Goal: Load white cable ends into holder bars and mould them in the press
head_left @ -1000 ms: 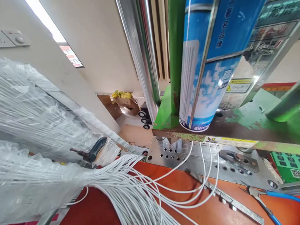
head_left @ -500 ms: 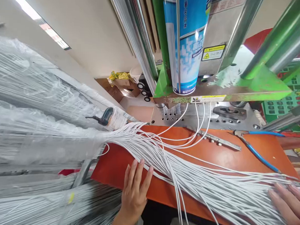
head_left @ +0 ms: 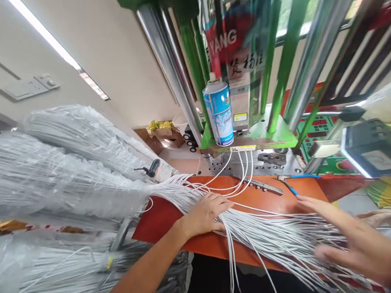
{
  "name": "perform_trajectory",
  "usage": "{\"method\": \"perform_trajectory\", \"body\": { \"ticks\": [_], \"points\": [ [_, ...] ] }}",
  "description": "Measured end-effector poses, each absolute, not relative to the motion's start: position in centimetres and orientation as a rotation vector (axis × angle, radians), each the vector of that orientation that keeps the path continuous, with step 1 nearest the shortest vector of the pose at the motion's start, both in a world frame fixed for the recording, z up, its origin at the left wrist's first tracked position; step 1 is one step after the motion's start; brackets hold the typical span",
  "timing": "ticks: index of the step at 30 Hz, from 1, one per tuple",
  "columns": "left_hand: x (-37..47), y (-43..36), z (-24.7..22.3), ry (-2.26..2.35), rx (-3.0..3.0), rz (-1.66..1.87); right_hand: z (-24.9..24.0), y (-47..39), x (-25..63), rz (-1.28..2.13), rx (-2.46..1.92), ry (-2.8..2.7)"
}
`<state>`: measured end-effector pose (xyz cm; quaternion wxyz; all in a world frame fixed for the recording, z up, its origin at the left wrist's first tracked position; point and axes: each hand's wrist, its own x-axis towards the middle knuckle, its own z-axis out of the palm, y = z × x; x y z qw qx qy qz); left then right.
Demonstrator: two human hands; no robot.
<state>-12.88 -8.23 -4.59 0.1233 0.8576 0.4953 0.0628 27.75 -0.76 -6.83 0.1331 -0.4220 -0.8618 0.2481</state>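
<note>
A wide bundle of white cables (head_left: 269,231) lies across the orange-red work surface (head_left: 271,203), with several loose ends hanging over its front edge. My left hand (head_left: 206,212) rests on top of the bundle near its middle, fingers bent over the cables; what they hold, if anything, is hidden. Over the bundle's right end is my right hand (head_left: 342,231), fingers and thumb spread apart, partly blurred, with nothing in its grasp. Its fingertips are close to the blue-handled pliers (head_left: 291,187). Several white cables curve from the bundle to the green press (head_left: 259,142).
A blue spray can (head_left: 219,113) stands on the press ledge. A metal bar (head_left: 264,186) lies behind the bundle. Plastic-wrapped cable bundles (head_left: 71,168) fill the left side. A grey box-shaped device (head_left: 371,149) and a green control panel (head_left: 320,133) are at right.
My left hand has moved from the bundle's near edge up onto the cables. My right hand has lifted and spread near the pliers. The view has shifted, showing more of the press.
</note>
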Motion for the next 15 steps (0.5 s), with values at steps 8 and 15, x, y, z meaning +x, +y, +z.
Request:
{"method": "perform_trajectory", "body": {
  "ticks": [8, 15],
  "points": [
    [-8.1, -2.8, -5.7, 1.411, 1.537, 0.379, -3.5, 1.7, 13.6, 1.465, -0.973, -2.441],
    [-6.8, -3.6, -4.5, 1.53, 1.911, 0.572, -5.5, 3.3, 16.2, 1.97, -0.919, -2.183]
  ]
}}
